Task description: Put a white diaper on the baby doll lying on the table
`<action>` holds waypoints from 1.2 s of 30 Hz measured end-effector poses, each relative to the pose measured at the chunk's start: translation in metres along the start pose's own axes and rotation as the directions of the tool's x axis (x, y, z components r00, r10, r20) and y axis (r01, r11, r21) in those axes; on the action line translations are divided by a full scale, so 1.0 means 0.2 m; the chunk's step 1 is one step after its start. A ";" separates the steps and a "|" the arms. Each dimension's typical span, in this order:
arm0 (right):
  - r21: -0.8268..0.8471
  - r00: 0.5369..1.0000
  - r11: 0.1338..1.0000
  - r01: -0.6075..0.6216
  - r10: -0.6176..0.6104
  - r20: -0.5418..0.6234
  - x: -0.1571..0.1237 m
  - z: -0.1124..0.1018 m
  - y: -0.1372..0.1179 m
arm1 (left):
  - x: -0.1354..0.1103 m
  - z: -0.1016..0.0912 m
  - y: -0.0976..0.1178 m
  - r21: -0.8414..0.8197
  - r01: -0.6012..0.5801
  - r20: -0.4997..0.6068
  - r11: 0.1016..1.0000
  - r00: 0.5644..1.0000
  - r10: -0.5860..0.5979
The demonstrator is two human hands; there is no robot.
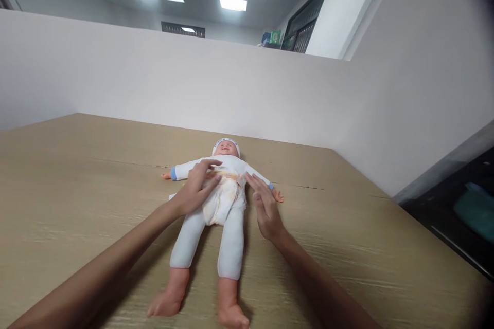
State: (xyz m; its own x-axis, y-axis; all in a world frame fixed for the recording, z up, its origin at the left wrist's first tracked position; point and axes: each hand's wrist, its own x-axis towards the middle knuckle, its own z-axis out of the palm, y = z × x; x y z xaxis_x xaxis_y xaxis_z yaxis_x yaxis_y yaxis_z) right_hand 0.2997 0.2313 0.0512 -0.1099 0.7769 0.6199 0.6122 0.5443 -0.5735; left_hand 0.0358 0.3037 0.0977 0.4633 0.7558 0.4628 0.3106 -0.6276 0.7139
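Observation:
A baby doll (228, 162) in a white suit and cap lies on its back on the wooden table (77, 190), head away from me, bare feet toward me. A diaper (222, 200) sits around its waist. My left hand (196, 187) rests on the doll's belly at the diaper's upper left, fingers stretched flat. Beside the doll's other hip, my right hand (266, 208) touches the diaper's edge with its fingers extended.
A white partition wall (173, 82) runs along the table's far edge and right side. To the right of the table lies a dark surface (455, 205) with something teal on it. Bare tabletop stretches to the left and right of the doll.

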 end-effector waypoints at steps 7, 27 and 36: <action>-0.127 0.999 0.992 -0.009 0.003 -0.047 0.08 -0.01 -0.07 | -0.24 -0.13 -0.41 0.340 0.132 -0.152 0.931 0.985 -0.085; -0.294 0.726 0.953 0.075 0.150 0.671 0.91 0.41 -0.29 | -0.24 -0.16 -0.43 0.402 0.469 -0.167 0.786 0.882 -0.441; -0.101 0.605 0.870 0.483 -0.248 0.756 0.81 0.33 -0.41 | -0.20 -0.17 -0.39 -0.099 0.476 -0.161 0.874 0.859 -0.487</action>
State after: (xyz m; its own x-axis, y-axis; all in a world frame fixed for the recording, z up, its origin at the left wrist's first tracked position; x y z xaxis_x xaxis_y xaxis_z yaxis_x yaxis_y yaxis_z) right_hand 0.1798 0.3334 0.1622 -0.8107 0.5745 0.1125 0.5585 0.8166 -0.1460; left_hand -0.0357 0.3290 0.0404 0.1134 0.9844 0.1345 0.4096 -0.1697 0.8963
